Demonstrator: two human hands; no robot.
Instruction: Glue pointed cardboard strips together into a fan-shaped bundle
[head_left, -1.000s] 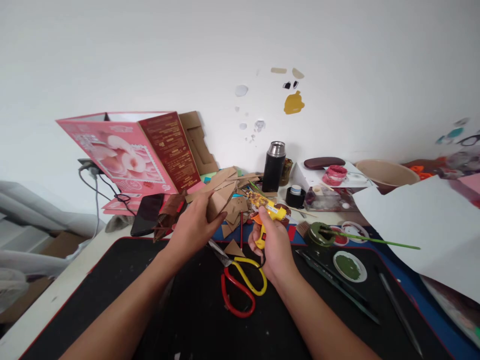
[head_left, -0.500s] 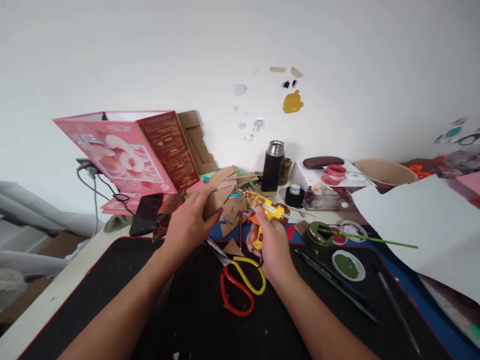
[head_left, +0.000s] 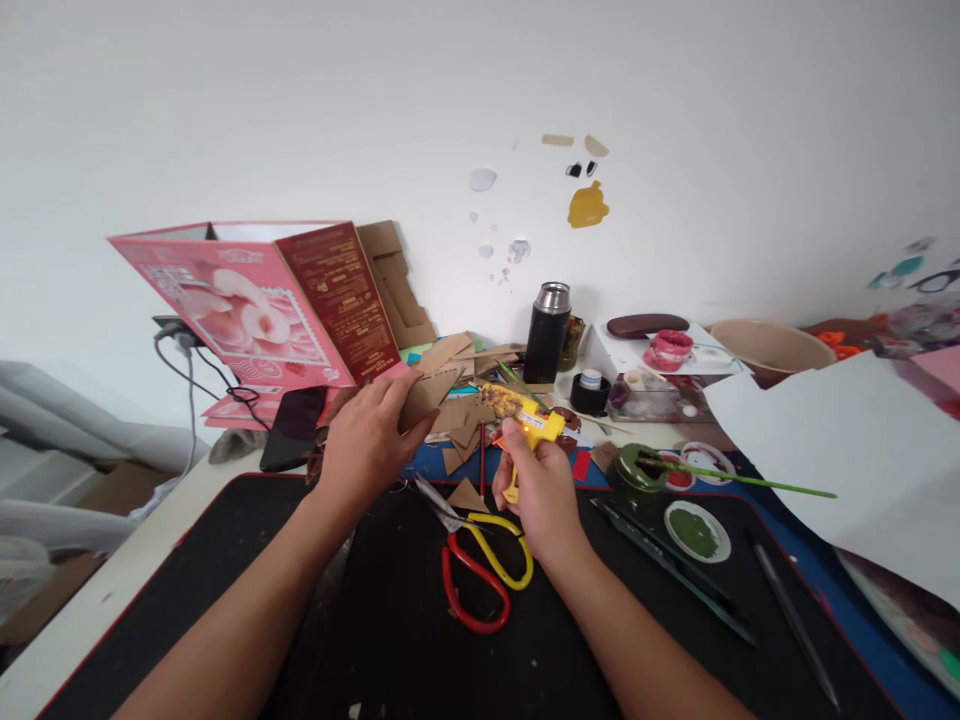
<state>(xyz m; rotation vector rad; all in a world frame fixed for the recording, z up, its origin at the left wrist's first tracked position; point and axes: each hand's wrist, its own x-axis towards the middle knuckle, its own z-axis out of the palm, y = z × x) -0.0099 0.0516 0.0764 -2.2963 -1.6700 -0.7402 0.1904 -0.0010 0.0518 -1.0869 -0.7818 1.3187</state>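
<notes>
My left hand [head_left: 371,430] is closed on a piece of cardboard [head_left: 429,395], pinched between thumb and fingers and tilted with one edge toward the right. A yellow glue gun [head_left: 536,420] with a brown-stained front is in my right hand [head_left: 541,490], its nozzle aimed left toward the cardboard. A small gap separates the nozzle from the cardboard. Below and between my hands lie scissors [head_left: 491,555] with one red and one yellow handle, on the black mat [head_left: 405,640]. Loose cardboard scraps [head_left: 461,415] are heaped behind my hands.
At the left stand a pink box [head_left: 247,310] and a black phone [head_left: 294,430]. A black flask [head_left: 547,335] is near the wall. On the right are a green paint jar [head_left: 637,470] with a brush across it, a green paint lid [head_left: 696,530], and white paper [head_left: 847,450].
My left hand has moved slightly left and down with the cardboard, turning it. The glue gun has shifted a little left and turned slightly in my right hand.
</notes>
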